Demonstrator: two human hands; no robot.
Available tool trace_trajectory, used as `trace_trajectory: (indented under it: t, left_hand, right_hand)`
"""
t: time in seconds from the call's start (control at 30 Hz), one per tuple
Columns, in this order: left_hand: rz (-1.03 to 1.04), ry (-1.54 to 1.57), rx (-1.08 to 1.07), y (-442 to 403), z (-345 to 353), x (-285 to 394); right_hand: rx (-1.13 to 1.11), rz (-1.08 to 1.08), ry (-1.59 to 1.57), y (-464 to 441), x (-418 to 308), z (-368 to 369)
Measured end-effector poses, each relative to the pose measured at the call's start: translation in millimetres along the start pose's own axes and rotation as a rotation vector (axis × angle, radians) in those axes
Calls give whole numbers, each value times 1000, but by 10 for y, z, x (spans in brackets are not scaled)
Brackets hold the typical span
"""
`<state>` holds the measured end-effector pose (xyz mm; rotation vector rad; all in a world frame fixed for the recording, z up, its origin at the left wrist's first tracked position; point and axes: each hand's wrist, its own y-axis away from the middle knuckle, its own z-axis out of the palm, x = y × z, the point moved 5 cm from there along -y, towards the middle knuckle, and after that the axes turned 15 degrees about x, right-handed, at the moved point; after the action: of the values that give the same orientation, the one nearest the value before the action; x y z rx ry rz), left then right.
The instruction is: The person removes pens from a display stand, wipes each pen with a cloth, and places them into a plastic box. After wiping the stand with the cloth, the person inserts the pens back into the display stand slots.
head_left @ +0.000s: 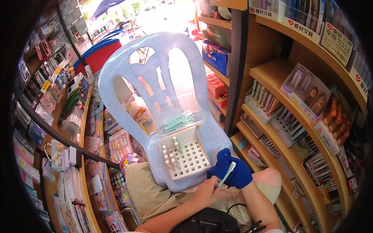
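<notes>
A light green pen [227,173] stands tilted between my hands above my lap. My left hand [206,192] is bare and pinches the pen's lower end. My right hand [231,169], wrapped in a blue cloth or glove, is curled beside the pen; its fingers are mostly hidden. In front of them, on the seat of a blue plastic chair [157,165], sits a white holder [190,159] with square holes. Several pens [170,158] stand in its left part. Behind the holder lies a clear plastic box [180,123] with many green pens.
Wooden shelves [268,73] with boxed pens rise close on the right. Racks of notebooks [72,186] and small goods stand on the left. The chair's backrest [107,83] rises beyond the box. A black bag [211,221] is at my waist.
</notes>
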<state>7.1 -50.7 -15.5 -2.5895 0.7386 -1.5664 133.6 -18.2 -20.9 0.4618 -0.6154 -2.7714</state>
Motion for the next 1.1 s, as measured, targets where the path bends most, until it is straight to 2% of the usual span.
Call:
trace_trajectory:
  t: [0.1, 0.2, 0.3, 0.4, 0.43, 0.53, 0.67, 0.77, 0.87, 0.97, 1.07, 1.1]
  left_hand:
    - [-100, 11, -7, -30, -37, -62]
    - [-8, -38, 9, -127, -148, 50]
    - [-23, -18, -18, -188, -213, 131]
    - [-146, 137, 6, -252, -307, 158]
    - [-123, 98, 34, -349, -401, 177]
    - [42, -104, 218, -846, -902, 301]
    - [128, -236, 340, -1609, -1494, 118]
    - [114, -512, 292, -1925, -1629, -344]
    - [-17, -543, 158, -1979, -1600, -822]
    - [-76, -560, 115, -1966, -1556, -861]
    - [226, -564, 273, -1882, -1603, -721]
    - [248, -560, 253, -1838, -1611, -642]
  right_hand:
    - [-13, -24, 66, -36, 37, -22]
    - [40, -73, 83, -34, 35, -23]
    - [-110, -126, -45, -51, 7, -11]
    - [172, -248, 61, -104, -74, -249]
    - [197, -263, 174, 162, -103, 94]
    - [58, -190, 47, -118, -45, -285]
    - [57, -160, 52, -177, 0, -316]
    - [72, -172, 78, -176, 13, -291]
    - [77, -198, 101, -218, 29, -326]
    - [135, -202, 137, -129, 48, -255]
    - [104, -153, 229, -104, 101, -194]
    - [71, -132, 277, -137, 142, -217]
